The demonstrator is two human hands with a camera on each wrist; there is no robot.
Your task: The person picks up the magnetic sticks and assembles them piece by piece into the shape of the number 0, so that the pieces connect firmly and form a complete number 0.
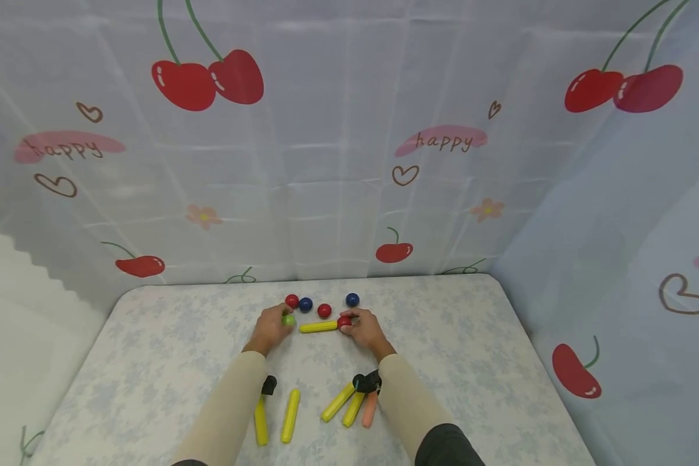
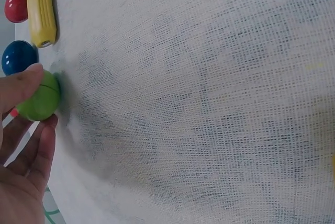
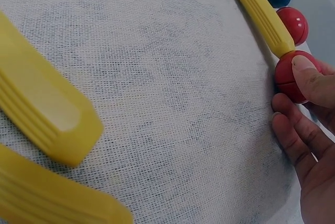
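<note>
Between thumb and fingers, my left hand (image 1: 272, 329) holds a green ball (image 2: 42, 98) on the table. My right hand (image 1: 366, 330) pinches a red ball (image 3: 291, 75) that touches the right end of a yellow stick (image 1: 318, 327). The stick's left end lies a short way from the green ball. Just behind the stick is another red ball (image 1: 324, 310). A blue ball (image 1: 305, 304) and a further red ball (image 1: 292, 301) sit behind my left hand. Past my right hand lies a second blue ball (image 1: 352, 299).
Nearer me lie several more yellow sticks, among them one (image 1: 290, 415) between my forearms and one (image 1: 338, 401) by my right wrist. An orange stick (image 1: 369, 410) lies under the right wrist camera. A cherry-printed curtain (image 1: 326, 194) hangs behind the patterned table (image 1: 472, 362).
</note>
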